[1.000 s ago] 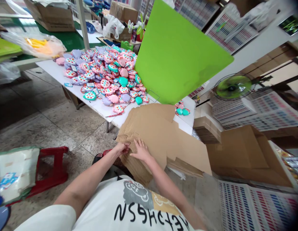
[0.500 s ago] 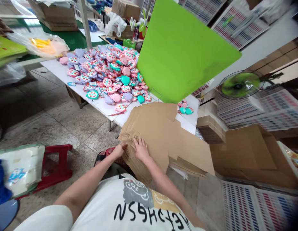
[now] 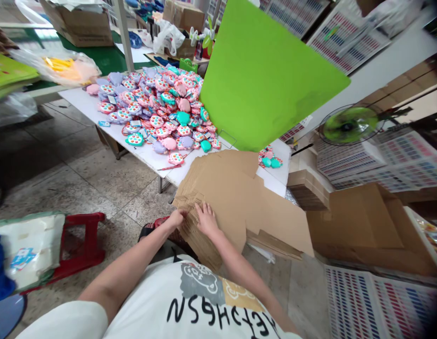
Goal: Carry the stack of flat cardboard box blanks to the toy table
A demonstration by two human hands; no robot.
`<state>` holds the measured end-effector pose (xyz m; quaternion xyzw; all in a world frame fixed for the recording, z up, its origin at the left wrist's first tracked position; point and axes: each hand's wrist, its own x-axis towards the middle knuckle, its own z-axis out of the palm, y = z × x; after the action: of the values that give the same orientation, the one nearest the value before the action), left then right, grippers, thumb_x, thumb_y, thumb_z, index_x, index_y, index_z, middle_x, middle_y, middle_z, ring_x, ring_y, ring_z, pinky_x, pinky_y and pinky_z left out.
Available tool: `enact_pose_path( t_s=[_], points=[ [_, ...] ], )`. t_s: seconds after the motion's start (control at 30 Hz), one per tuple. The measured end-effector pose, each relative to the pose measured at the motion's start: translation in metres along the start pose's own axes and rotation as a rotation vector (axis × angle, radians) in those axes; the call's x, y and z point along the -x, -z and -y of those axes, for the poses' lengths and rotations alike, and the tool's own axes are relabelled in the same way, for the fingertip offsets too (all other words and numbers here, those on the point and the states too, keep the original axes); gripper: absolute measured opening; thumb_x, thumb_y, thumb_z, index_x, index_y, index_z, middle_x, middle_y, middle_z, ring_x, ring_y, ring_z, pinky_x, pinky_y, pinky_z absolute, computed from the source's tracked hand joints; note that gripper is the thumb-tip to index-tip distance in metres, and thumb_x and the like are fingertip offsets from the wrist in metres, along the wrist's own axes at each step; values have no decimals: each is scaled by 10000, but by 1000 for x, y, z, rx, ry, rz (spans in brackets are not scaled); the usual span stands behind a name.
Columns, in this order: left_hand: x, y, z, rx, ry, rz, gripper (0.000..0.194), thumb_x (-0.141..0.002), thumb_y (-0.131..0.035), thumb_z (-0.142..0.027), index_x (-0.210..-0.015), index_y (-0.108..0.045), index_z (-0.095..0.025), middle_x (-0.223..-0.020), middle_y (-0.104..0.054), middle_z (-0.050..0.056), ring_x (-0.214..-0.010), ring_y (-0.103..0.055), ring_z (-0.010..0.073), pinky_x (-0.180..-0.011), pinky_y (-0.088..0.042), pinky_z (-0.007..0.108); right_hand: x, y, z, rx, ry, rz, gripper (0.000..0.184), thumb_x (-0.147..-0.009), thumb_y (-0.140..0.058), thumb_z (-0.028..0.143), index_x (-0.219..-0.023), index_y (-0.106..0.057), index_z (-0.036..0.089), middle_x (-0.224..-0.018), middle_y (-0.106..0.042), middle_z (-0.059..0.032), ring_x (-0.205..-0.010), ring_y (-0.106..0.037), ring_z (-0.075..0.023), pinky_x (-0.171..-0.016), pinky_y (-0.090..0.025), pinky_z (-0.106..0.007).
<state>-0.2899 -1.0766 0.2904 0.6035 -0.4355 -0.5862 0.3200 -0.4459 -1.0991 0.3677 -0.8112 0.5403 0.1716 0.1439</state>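
A stack of flattened cardboard boxes (image 3: 232,193) lies in front of me, partly on the white table (image 3: 278,181) and partly overhanging its near edge. My left hand (image 3: 176,219) is closed at the stack's left edge, its fingertips curled onto the layered cardboard and partly hidden. Just right of it, my right hand (image 3: 206,220) rests flat on the top sheet with fingers stretched out. Beyond the cardboard, a big heap of pink, purple and teal turtle-shaped toys (image 3: 158,103) with coloured dots covers the table's far part.
A tall green board (image 3: 271,75) stands tilted behind the cardboard. To the right are a fan (image 3: 348,125), an open carton (image 3: 355,221) and plastic crates (image 3: 362,301). A red stool (image 3: 87,240) stands on the floor at left.
Both hands keep nearly the same places on the cardboard. The whole view has shifted very slightly; nothing else visibly differs.
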Motion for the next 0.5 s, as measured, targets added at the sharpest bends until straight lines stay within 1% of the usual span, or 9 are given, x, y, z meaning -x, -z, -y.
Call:
enact_pose_path(
  t_s=[0.07, 0.13, 0.2, 0.27, 0.3, 0.4, 0.5],
  points=[
    [-4, 1, -5, 133, 90, 17, 358, -676, -474, 26, -968, -634, -107, -796, -689, 77, -746, -661, 170, -711, -549, 297, 1, 3, -4, -19, 33, 23, 875, -780, -595, 183, -1521, -139, 277, -1603, -45, -172, -1465, -69, -344, -1124, -140, -505],
    [-7, 2, -9, 244, 155, 31, 321, -682, -470, 36, -938, -607, -100, -754, -675, 67, -676, -649, 144, -667, -545, 275, 2, 6, -8, -51, 62, 66, 882, -781, -617, 269, -1523, -139, 271, -1605, -20, -171, -1468, -41, -345, -1131, -113, -512],
    [-8, 3, -13, 330, 197, 46, 316, -676, -461, 52, -922, -590, -99, -739, -663, 58, -637, -635, 122, -644, -536, 249, 2, 6, -10, -82, 72, 89, 951, -759, -657, 382, -1527, -109, 265, -1606, 1, -170, -1470, -12, -343, -1137, -88, -517],
    [-8, 5, -13, 391, 221, 62, 337, -656, -451, 67, -915, -586, -101, -743, -657, 53, -613, -625, 109, -626, -524, 229, 3, 2, -9, -76, 60, 63, 1024, -722, -700, 421, -1528, -89, 258, -1606, 21, -166, -1469, 12, -346, -1141, -74, -517],
    [-7, 6, -12, 413, 227, 70, 353, -643, -452, 73, -917, -589, -101, -751, -657, 53, -607, -622, 106, -621, -519, 223, 3, 0, -7, -59, 52, 37, 1025, -719, -710, 392, -1528, -95, 256, -1607, 25, -161, -1469, 16, -345, -1142, -72, -513],
    [-1, 9, -3, 437, 227, 71, 415, -616, -473, 71, -968, -608, -101, -797, -663, 56, -593, -609, 104, -603, -501, 218, 2, -8, 0, 2, 30, -14, 936, -740, -669, 216, -1520, -153, 267, -1611, -6, -144, -1470, -15, -334, -1142, -77, -504],
    [10, 8, 11, 401, 196, 23, 541, -613, -481, 61, -1113, -596, -111, -864, -659, 62, -634, -608, 121, -622, -492, 236, 2, -11, 4, 18, 34, -14, 915, -730, -618, 122, -1514, -173, 282, -1610, -39, -142, -1467, -45, -335, -1136, -91, -512]
  ],
)
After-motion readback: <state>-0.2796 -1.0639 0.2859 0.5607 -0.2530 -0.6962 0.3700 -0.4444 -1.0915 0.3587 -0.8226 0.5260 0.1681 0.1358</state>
